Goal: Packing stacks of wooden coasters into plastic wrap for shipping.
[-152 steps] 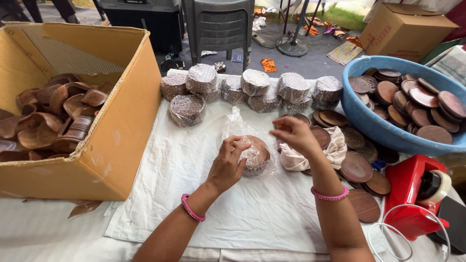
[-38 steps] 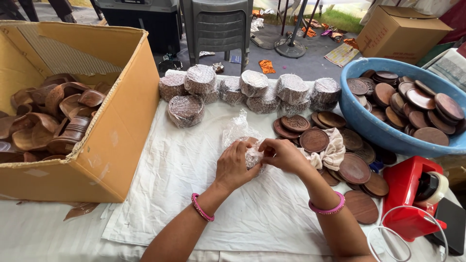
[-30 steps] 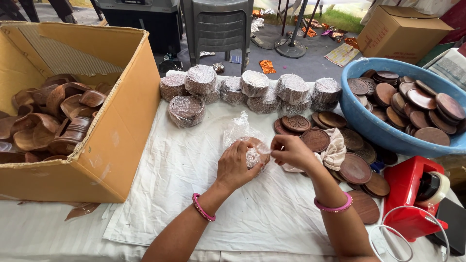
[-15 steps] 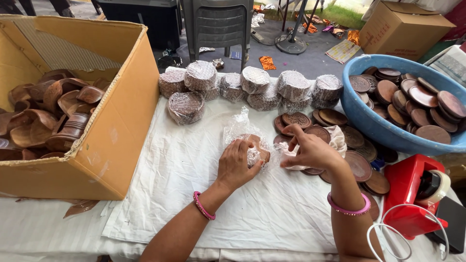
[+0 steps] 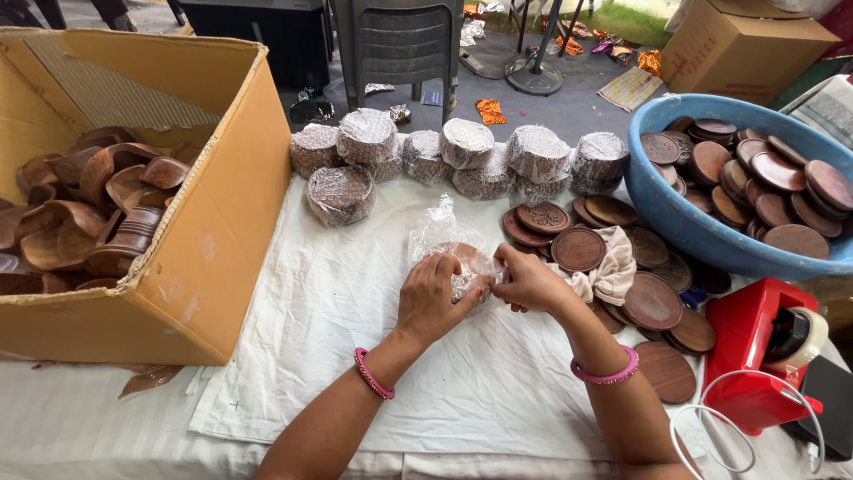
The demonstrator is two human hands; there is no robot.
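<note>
A: Left hand (image 5: 433,298) lay curled over the near side of the plastic-wrapped stack of wooden discs (image 5: 462,267), fingers closed on it. Right hand (image 5: 526,280) pinched the clear wrap at the stack's right edge, thumb and fingers together. The stack sat on the white cloth (image 5: 355,356), about midway between the cardboard box (image 5: 222,231) and the loose carved discs (image 5: 577,249).

B: Was the wrap sealed?

A: Could not tell. A loose tail of plastic stood up behind the stack, so it looked open at the top.

B: Risks noted?

A: Three, all judgement. First, the film looked thin; a hard pull by the right hand could tear it or let the tail slip free, and the stack would loosen. Second, if the left hand eased its hold while the wrap was slack, the discs could slide out of line and fan across the cloth. Third, the right forearm hung just above the loose discs and the beige rag (image 5: 609,276); a wide sweep could knock some off the table edge near the red tape dispenser (image 5: 755,356).

B: Anything nearer the back?

A: The row of finished wrapped bundles (image 5: 462,151) stood well apart from both hands; the blue basin (image 5: 702,222) too. Low risk there.
</note>
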